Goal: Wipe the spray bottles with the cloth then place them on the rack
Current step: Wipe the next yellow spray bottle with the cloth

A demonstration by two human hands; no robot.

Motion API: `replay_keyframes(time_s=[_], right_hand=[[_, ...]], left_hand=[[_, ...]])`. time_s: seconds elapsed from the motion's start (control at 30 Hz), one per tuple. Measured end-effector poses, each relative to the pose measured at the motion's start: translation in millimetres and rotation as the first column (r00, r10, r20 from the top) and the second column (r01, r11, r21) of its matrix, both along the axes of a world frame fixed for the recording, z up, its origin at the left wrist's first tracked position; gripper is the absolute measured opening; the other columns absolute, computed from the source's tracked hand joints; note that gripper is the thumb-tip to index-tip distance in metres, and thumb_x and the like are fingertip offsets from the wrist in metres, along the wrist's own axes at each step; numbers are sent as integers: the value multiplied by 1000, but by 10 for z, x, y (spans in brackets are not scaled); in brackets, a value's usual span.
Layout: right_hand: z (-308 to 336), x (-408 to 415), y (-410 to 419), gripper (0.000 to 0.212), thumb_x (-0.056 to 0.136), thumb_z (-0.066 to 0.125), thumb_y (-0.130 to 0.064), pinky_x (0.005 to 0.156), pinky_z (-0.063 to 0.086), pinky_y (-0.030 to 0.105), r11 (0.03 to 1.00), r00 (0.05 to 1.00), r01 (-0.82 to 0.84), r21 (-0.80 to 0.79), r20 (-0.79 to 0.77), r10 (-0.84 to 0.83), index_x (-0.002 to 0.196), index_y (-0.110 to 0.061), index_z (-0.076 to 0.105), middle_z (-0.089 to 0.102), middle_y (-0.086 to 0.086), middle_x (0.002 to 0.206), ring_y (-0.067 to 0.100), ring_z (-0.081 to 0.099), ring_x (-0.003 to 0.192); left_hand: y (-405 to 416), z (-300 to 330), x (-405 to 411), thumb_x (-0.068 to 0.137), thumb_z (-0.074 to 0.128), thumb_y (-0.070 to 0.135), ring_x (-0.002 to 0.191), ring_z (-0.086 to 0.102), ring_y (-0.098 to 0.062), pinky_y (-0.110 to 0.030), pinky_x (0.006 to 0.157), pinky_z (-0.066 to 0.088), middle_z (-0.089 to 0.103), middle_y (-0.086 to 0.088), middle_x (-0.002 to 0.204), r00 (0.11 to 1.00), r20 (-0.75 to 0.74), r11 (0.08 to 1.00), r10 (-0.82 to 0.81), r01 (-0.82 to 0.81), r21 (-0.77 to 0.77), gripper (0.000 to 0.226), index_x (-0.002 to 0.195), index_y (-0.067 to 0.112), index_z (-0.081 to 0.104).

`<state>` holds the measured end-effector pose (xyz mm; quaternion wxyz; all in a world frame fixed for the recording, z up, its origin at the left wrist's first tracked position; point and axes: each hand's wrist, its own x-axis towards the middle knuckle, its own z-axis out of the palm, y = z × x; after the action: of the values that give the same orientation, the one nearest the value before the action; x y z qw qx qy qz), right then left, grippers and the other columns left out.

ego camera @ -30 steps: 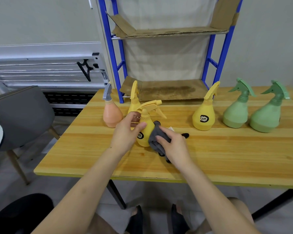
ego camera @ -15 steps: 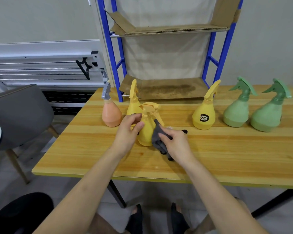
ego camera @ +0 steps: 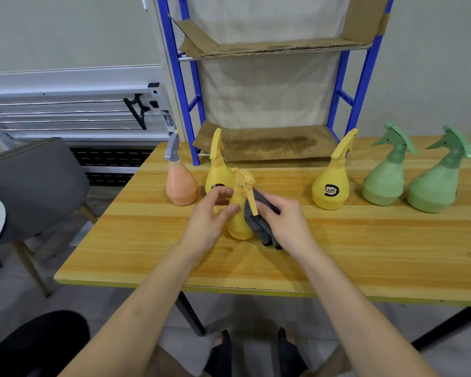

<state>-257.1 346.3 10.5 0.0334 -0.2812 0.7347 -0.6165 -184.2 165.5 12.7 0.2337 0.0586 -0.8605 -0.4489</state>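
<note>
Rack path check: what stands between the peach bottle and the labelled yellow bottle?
Head view: another yellow bottle, and nearer, the wiped one.

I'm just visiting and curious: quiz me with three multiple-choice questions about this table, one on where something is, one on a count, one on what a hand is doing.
1. Where does the peach bottle stand?
A. at the left end of the row
B. between the two green bottles
C. on the rack's upper shelf

2. How many green spray bottles are on the table?
A. one
B. two
C. four

3. What is the right hand doing?
A. resting flat on the table
B. holding the grey cloth against a yellow bottle
C. lifting a green bottle

Answers:
1 A, the peach bottle is leftmost on the table.
2 B, one green bottle and another green bottle stand at the right.
3 B, the right hand grips the grey cloth against the yellow bottle, which the left hand steadies.
</note>
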Motion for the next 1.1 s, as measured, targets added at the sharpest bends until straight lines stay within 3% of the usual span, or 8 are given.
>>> replay_keyframes(time_s=[0.17,0.4,0.57,0.67,0.8,0.9,1.03,1.1], right_hand=[[-263,-86,124,18,101,60,-19,88,54,42,980,997,53,190,-68,-40,101,-25,77,75,-3,89,12,69,90],[33,-27,4,24,99,62,-22,85,51,19,995,997,46,89,-61,-41,116,-33,77,76,-22,98,-5,67,97],[150,13,-40,31,101,61,-21,88,48,9,1000,997,-2,21,-73,3,130,-28,69,72,-22,111,-9,65,106],[7,14,57,31,103,58,-20,93,50,17,998,998,-21,61,-57,24,131,-25,69,74,-17,113,-3,66,109],[-200,-52,189,20,103,55,-18,80,55,33,966,994,33,255,-109,-5,107,-24,74,74,-7,89,9,67,86],[-239,-36,222,19,102,56,-15,67,48,23,935,986,66,347,-166,-8,104,-26,72,71,-10,84,2,63,78],[-158,-32,188,22,102,56,-19,77,53,28,947,991,55,317,-137,-12,110,-29,74,74,-11,91,5,65,87],[-62,-34,135,27,102,57,-22,89,53,25,973,994,41,227,-106,-17,122,-31,73,75,-16,106,1,66,101]], left_hand=[[-27,-27,49,101,63,22,116,55,12,-13,101,46,63,13,127,1000,10,999,-27,26,34,34,135,20,59],[12,-141,90,90,70,44,118,52,1,-41,108,43,48,25,121,999,35,997,29,-27,-70,50,135,51,49],[18,-81,84,94,72,25,117,60,-5,-41,104,51,64,9,127,998,40,999,-37,37,21,45,136,20,57],[-1,-72,105,94,72,22,115,62,-1,-38,103,51,67,13,124,997,69,997,-45,41,66,42,133,19,56],[-41,-99,120,98,65,32,130,56,-8,-46,111,45,63,7,136,994,86,997,-67,63,52,45,139,19,55],[-33,-132,128,103,56,35,135,49,-11,-48,115,41,55,6,141,996,77,998,-52,54,-25,41,142,24,53],[80,-138,163,90,58,57,130,47,-11,-34,115,38,45,2,138,998,62,1000,-6,7,-5,58,144,39,46],[109,-154,141,89,66,51,122,51,-6,-31,110,42,50,3,137,999,51,1000,-9,10,-25,58,143,38,48]])
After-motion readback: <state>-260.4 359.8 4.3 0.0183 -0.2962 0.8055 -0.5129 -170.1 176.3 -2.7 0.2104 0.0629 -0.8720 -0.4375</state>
